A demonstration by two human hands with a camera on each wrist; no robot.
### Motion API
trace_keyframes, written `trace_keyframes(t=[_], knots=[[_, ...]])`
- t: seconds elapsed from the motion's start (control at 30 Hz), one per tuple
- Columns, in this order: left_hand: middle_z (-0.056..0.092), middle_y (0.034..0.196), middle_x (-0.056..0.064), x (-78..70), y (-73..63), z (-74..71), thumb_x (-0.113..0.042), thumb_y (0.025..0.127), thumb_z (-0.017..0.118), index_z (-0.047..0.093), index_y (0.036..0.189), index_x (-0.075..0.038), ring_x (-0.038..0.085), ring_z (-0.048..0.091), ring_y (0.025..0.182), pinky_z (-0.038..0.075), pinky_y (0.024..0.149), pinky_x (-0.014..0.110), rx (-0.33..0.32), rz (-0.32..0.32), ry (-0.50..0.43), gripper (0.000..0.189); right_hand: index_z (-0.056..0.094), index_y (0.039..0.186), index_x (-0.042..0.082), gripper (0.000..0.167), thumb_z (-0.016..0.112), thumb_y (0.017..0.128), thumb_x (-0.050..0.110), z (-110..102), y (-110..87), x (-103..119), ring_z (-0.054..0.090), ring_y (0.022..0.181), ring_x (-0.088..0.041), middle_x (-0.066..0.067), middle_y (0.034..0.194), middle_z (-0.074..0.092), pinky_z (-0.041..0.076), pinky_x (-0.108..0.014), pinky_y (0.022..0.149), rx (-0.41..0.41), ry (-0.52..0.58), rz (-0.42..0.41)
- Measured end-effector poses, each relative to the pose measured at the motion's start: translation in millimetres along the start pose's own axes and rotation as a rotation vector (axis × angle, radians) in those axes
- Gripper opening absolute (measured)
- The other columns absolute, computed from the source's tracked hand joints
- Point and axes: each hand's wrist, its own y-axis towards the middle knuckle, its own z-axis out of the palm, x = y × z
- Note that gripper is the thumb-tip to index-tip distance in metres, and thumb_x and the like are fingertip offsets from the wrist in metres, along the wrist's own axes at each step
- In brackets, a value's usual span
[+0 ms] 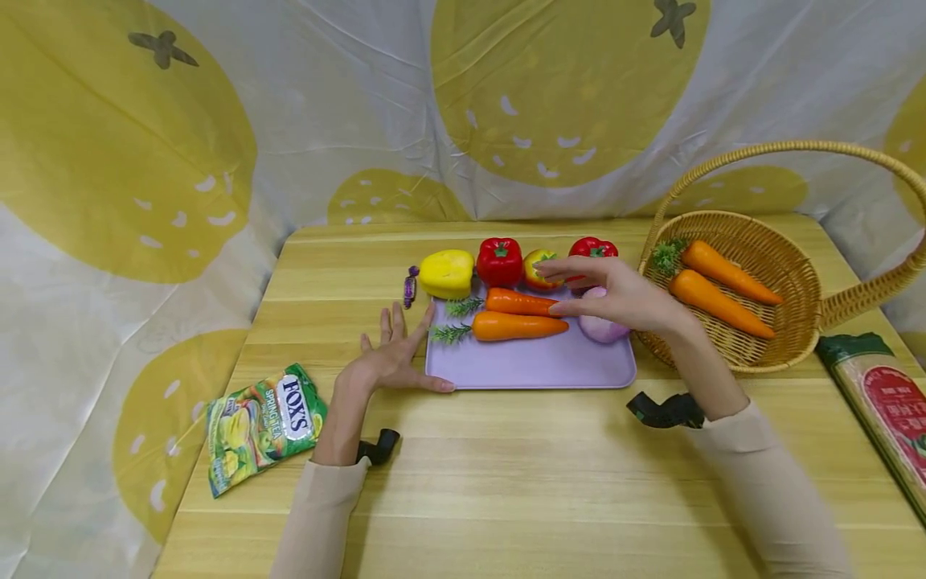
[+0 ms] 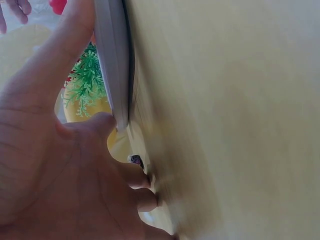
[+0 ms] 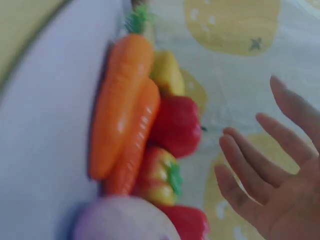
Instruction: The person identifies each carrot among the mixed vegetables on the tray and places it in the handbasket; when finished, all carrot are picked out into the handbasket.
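Note:
My left hand [image 1: 387,358] spreads at the left side of a lilac tray [image 1: 521,371]. In the left wrist view its thumb and forefinger lie against the tray's rim, while the other fingertips meet the table. On the tray lie two orange carrots with green tops, a front carrot [image 1: 517,326] and a rear carrot [image 1: 515,301]. A round pale-purple vegetable [image 1: 606,328] sits at the tray's right. Above it my right hand [image 1: 622,297] hovers with fingers extended, holding nothing. Along the back are a yellow bell pepper [image 1: 444,275], a red bell pepper [image 1: 499,261], a yellow-red pepper [image 1: 537,269] and another red pepper [image 1: 593,247].
A wicker basket [image 1: 805,322] with a tall handle stands at right, two carrots [image 1: 723,304] inside. Beside it lies a long green-and-red packet [image 1: 893,402]. A FOX'S candy bag [image 1: 266,426] is at left. One purple-wrapped candy [image 1: 410,288] lies near the yellow pepper.

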Motion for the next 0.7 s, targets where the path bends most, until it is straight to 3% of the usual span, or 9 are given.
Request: trace_keyframes(t=[0.07, 0.2, 0.43, 0.7], knots=[[-0.036, 0.164, 0.027, 0.1, -0.4, -0.2, -0.075, 0.073, 0.08, -0.016, 0.164, -0.035, 0.046, -0.032, 0.154, -0.016, 0.115, 0.08, -0.002, 0.002, 0.001, 0.138, 0.06, 0.146, 0.013, 0.058, 0.079, 0.093, 0.021, 12.3, 7.5, -1.1, 0.062, 0.129, -0.029, -0.009, 0.146, 0.063, 0.052, -0.036, 0.107, -0.006, -0.036, -0.024], [-0.036, 0.164, 0.026, 0.8, -0.1, -0.4, -0.077, 0.071, 0.079, -0.015, 0.164, -0.036, 0.045, -0.032, 0.154, -0.015, 0.116, 0.079, -0.003, -0.002, 0.001, 0.138, 0.06, 0.146, 0.013, 0.058, 0.08, 0.092, 0.021, 33.9, 18.8, -4.9, 0.06, 0.131, -0.034, -0.01, 0.145, 0.064, 0.048, -0.057, 0.11, -0.009, -0.072, -0.054], [-0.036, 0.164, 0.026, 1.1, 1.8, 0.5, -0.073, 0.076, 0.078, -0.016, 0.164, -0.035, 0.046, -0.032, 0.154, -0.013, 0.117, 0.08, -0.003, -0.008, 0.014, 0.135, 0.066, 0.14, 0.012, 0.054, 0.083, 0.089, 0.02, 61.4, 30.3, -11.5, 0.061, 0.13, -0.031, -0.01, 0.14, 0.067, 0.049, -0.054, 0.111, -0.067, -0.087, -0.046], [-0.036, 0.164, 0.026, 0.6, 1.9, 0.9, -0.07, 0.077, 0.079, -0.017, 0.164, -0.034, 0.047, -0.031, 0.154, -0.011, 0.116, 0.081, -0.008, -0.012, 0.035, 0.135, 0.07, 0.135, 0.012, 0.054, 0.087, 0.084, 0.019, 75.4, 37.9, -13.5, 0.063, 0.124, -0.027, -0.009, 0.135, 0.07, 0.051, -0.049, 0.106, -0.117, -0.137, -0.055]])
